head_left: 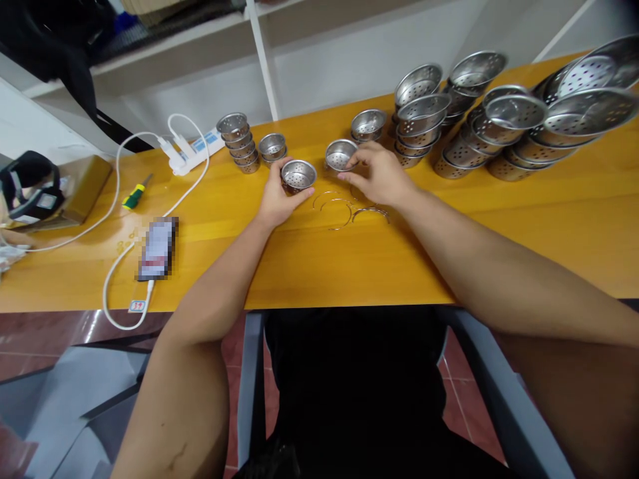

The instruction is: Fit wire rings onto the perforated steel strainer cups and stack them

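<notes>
My left hand point(279, 196) is closed around the side of a small perforated metal cup point(298, 175), its open mouth facing up. To the right of it, my right hand point(378, 174) grips the rim of a second perforated metal cup point(339, 156) between thumb and fingers. Several thin curved wires point(335, 211) lie on the table just in front of the cups, partly below my right hand. Behind my left hand stands a short stack of similar small cups point(272, 145), and another short stack point(368, 124) is behind my right hand.
Taller stacks of perforated cups point(239, 138) stand at the back left and of larger ones point(514, 110) along the right. On the left are a white power strip point(197, 154) with cables, a green-yellow screwdriver point(134, 196), a phone point(158, 248) and a cardboard box point(90, 189).
</notes>
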A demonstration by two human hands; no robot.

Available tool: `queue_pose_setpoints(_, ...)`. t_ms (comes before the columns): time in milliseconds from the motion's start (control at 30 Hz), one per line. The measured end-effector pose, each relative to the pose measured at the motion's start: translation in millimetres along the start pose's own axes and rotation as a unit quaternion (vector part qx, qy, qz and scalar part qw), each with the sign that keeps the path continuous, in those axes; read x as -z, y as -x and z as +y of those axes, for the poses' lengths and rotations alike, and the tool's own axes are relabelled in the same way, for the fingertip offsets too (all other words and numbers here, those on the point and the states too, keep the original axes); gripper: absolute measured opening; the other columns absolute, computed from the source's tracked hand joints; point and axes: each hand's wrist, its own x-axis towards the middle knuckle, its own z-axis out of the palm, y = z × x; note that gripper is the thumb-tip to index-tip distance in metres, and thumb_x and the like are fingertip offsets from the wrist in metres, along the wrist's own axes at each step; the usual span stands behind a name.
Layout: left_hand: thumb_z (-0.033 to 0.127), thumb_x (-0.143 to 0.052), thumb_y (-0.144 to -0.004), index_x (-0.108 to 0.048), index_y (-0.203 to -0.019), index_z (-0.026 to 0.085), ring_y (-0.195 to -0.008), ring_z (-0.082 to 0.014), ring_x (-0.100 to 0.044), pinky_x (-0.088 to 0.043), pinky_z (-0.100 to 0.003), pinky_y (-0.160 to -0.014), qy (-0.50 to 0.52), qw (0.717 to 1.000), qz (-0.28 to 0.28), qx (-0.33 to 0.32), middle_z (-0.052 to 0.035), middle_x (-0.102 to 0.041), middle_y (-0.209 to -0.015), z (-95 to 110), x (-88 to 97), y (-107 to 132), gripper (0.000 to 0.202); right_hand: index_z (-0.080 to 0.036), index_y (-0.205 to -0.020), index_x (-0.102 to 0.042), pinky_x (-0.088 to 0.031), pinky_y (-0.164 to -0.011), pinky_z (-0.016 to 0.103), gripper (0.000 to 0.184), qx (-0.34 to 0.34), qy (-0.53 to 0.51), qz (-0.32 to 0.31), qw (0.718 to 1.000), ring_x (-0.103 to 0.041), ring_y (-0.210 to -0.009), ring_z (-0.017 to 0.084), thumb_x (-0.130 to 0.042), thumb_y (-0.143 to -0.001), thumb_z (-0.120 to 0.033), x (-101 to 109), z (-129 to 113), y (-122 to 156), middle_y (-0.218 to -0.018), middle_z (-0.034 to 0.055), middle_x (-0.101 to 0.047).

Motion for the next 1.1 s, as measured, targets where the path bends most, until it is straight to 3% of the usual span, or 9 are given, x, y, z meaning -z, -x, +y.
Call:
queue_pose_setpoints(133, 0.104, -0.102, -0.086, -0.049, -0.181, 0.038, -0.17, -0.0405, -0.074, -0.067, -0.059, -0.143, -0.016, 1.0, -0.005, -0.002, -0.0174, -0.065, -0.184, 12, 4.8, -1, 0.127, -0.026, -0.128, -0.091, -0.061, -0.137, 0.077, 0.026, -0.022, 0.041, -0.036, 0.998, -0.079, -0.148, 0.053, -0.088, -0.119, -0.05, -7, 8, -5, -0.15, 0.0238, -0.084)
queue_pose_setpoints(300, 0.104, -0.099, -0.088, -0.048, -0.182, 0.038, -0.169, -0.0406, -0.076, -0.071, -0.054, -0.135, -0.018, 1.0, -0.015, 0.001, -0.0176, -0.064, -0.187, 19, 5.3, 0, 0.126, -0.025, -0.134, -0.093, -0.064, -0.134, 0.071, 0.029, -0.036, 0.056, -0.073, 0.995, -0.082, -0.144, 0.05, -0.089, -0.119, -0.049, -17, -15, -8, -0.147, 0.022, -0.089)
queue_pose_setpoints(467, 0.106, -0.093, -0.092, -0.043, -0.185, 0.038, -0.171, -0.0408, -0.075, -0.067, -0.058, -0.141, -0.028, 0.999, -0.021, 0.005, -0.0185, -0.062, -0.19, 15, 5.5, 3, 0.125, -0.017, -0.166, -0.083, -0.066, -0.131, 0.061, 0.048, -0.055, 0.052, -0.091, 0.993, -0.085, -0.143, 0.045, -0.083, -0.122, -0.036, 23, -37, 0, -0.161, 0.0242, -0.087)
queue_pose_setpoints(533, 0.106, -0.093, -0.093, -0.043, -0.184, 0.037, -0.171, -0.041, -0.075, -0.066, -0.059, -0.143, -0.026, 0.999, -0.023, 0.013, -0.019, -0.064, -0.188, 15, 5.4, 3, 0.125, -0.016, -0.152, -0.087, -0.067, -0.118, 0.055, 0.033, -0.071, 0.078, -0.148, 0.983, -0.088, -0.123, 0.04, -0.081, -0.122, -0.028, 49, -39, 5, -0.143, 0.0224, -0.092)
queue_pose_setpoints(600, 0.107, -0.094, -0.092, -0.043, -0.183, 0.036, -0.17, -0.0411, -0.076, -0.066, -0.06, -0.143, -0.022, 0.999, -0.025, 0.021, -0.0192, -0.065, -0.187, 17, 4.4, 4, 0.126, -0.018, -0.129, -0.09, -0.064, -0.102, 0.049, 0.016, -0.094, 0.116, -0.252, 0.956, -0.086, -0.103, 0.035, -0.089, -0.115, -0.025, 69, -40, 9, -0.12, 0.0168, -0.093)
queue_pose_setpoints(700, 0.109, -0.094, -0.089, -0.045, -0.182, 0.036, -0.167, -0.0408, -0.077, -0.067, -0.059, -0.141, -0.018, 0.999, -0.025, 0.026, -0.0193, -0.065, -0.187, 23, 2.3, 4, 0.128, -0.021, -0.113, -0.089, -0.056, -0.087, 0.045, 0.008, -0.105, 0.168, -0.36, 0.912, -0.081, -0.089, 0.032, -0.091, -0.106, -0.022, 80, -42, 13, -0.105, 0.0107, -0.09)
queue_pose_setpoints(833, 0.109, -0.096, -0.087, -0.048, -0.179, 0.036, -0.166, -0.0404, -0.077, -0.068, -0.059, -0.141, -0.013, 1.0, -0.021, 0.017, -0.0178, -0.067, -0.183, 31, 0.2, 3, 0.126, -0.024, -0.102, -0.086, -0.049, -0.078, 0.042, 0.008, -0.063, 0.213, -0.372, 0.901, -0.075, -0.082, 0.029, -0.081, -0.101, -0.017, 70, -45, 13, -0.095, 0.009, -0.088)
queue_pose_setpoints(967, 0.109, -0.095, -0.087, -0.049, -0.178, 0.036, -0.163, -0.04, -0.078, -0.068, -0.06, -0.14, -0.009, 1.0, -0.015, 0.01, -0.0173, -0.068, -0.181, 34, -2.4, 3, 0.125, -0.025, -0.09, -0.078, -0.044, -0.075, 0.043, 0.016, -0.045, 0.219, -0.343, 0.912, -0.071, -0.079, 0.031, -0.088, -0.095, -0.013, 59, -46, 15, -0.084, 0.0105, -0.082)
queue_pose_setpoints(1100, 0.104, -0.098, -0.089, -0.05, -0.179, 0.036, -0.162, -0.0397, -0.079, -0.068, -0.059, -0.14, -0.014, 1.0, -0.004, 0.007, -0.0169, -0.068, -0.179, 37, -4.6, 4, 0.122, -0.026, -0.086, -0.071, -0.04, -0.077, 0.042, 0.027, -0.042, 0.184, -0.346, 0.919, -0.064, -0.076, 0.026, -0.089, -0.093, -0.007, 56, -48, 16, -0.082, 0.0038, -0.075)
